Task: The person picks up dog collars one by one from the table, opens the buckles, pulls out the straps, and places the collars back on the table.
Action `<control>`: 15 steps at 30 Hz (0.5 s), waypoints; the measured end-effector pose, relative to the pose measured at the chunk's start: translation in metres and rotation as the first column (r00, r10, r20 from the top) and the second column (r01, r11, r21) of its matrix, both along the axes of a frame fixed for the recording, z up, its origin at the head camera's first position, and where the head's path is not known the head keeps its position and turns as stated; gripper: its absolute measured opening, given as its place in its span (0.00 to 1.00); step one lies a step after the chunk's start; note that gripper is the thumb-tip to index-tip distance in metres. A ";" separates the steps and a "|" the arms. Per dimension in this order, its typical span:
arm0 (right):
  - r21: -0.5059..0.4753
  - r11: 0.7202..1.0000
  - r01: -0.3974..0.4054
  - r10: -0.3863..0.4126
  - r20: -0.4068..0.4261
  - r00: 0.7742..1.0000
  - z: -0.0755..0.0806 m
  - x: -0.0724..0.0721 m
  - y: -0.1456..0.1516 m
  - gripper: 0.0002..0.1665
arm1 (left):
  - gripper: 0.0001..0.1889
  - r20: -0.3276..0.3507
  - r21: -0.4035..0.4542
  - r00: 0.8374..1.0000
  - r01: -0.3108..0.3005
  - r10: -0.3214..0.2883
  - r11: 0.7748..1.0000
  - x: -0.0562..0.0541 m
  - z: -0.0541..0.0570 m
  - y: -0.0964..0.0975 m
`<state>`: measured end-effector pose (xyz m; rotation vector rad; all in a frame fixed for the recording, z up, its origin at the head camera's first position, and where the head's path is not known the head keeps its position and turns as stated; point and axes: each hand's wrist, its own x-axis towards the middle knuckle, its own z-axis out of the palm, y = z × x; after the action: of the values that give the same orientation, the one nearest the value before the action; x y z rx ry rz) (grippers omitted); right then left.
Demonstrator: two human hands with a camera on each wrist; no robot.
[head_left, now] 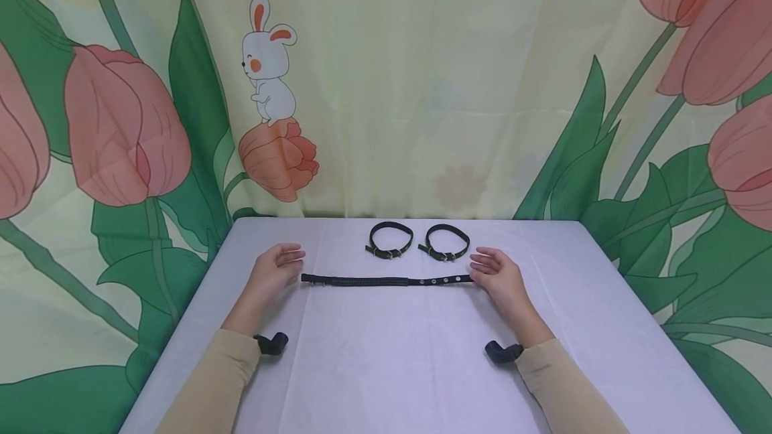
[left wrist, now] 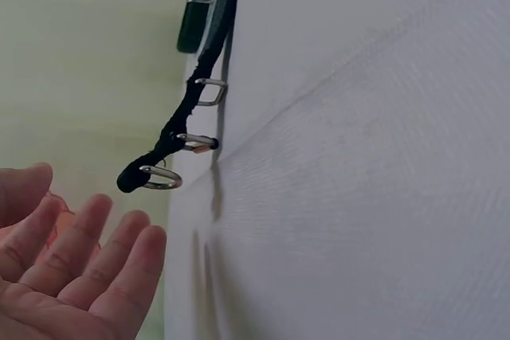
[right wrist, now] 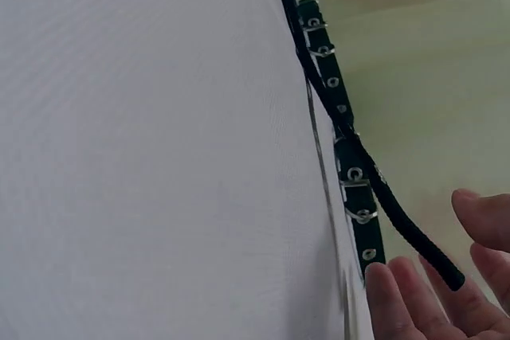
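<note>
A black collar (head_left: 370, 281) lies stretched out straight across the white table, with metal eyelets along its right part. My left hand (head_left: 274, 273) is beside its left end, fingers loose and apart from it. The left wrist view shows the metal buckle and rings (left wrist: 162, 177) at that end, just beyond the fingertips. At the other end, my right hand (head_left: 497, 276) has its fingers spread. In the right wrist view the collar's tip (right wrist: 450, 276) overlaps the fingers, while the thumb (right wrist: 482, 216) stands away from it.
Behind the straight collar, two more black collars are buckled into loops, one on the left (head_left: 387, 253) and one on the right (head_left: 445, 256). The white table (head_left: 386, 367) ends at a curtain (head_left: 410, 86) printed with tulips and a rabbit. Black wrist cameras (head_left: 273, 344) sit at both cuffs.
</note>
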<state>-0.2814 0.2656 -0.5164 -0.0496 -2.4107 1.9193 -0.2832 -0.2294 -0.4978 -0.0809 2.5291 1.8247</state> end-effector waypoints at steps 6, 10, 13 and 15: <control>0.096 0.995 0.033 -0.032 -0.016 0.999 0.005 -0.002 0.000 0.38 | 0.27 -0.053 -0.002 0.999 0.013 -0.013 1.000 -0.001 0.005 -0.001; 0.160 0.986 0.052 -0.047 -0.035 0.998 0.011 -0.002 -0.001 0.37 | 0.26 -0.070 -0.005 0.998 0.007 -0.007 1.000 -0.001 0.009 0.002; 0.190 0.980 0.063 -0.052 -0.064 0.997 0.015 -0.002 -0.001 0.36 | 0.26 -0.082 -0.032 0.997 0.008 -0.011 0.999 0.000 0.014 0.005; 0.198 0.978 0.070 -0.054 -0.084 0.995 0.018 -0.002 -0.002 0.36 | 0.25 -0.088 -0.074 0.996 0.010 -0.017 0.997 0.001 0.018 0.009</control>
<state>-0.2830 0.2634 -0.4986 -0.0393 -2.5048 1.6119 -0.2824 -0.2203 -0.4797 0.0156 2.6495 1.7683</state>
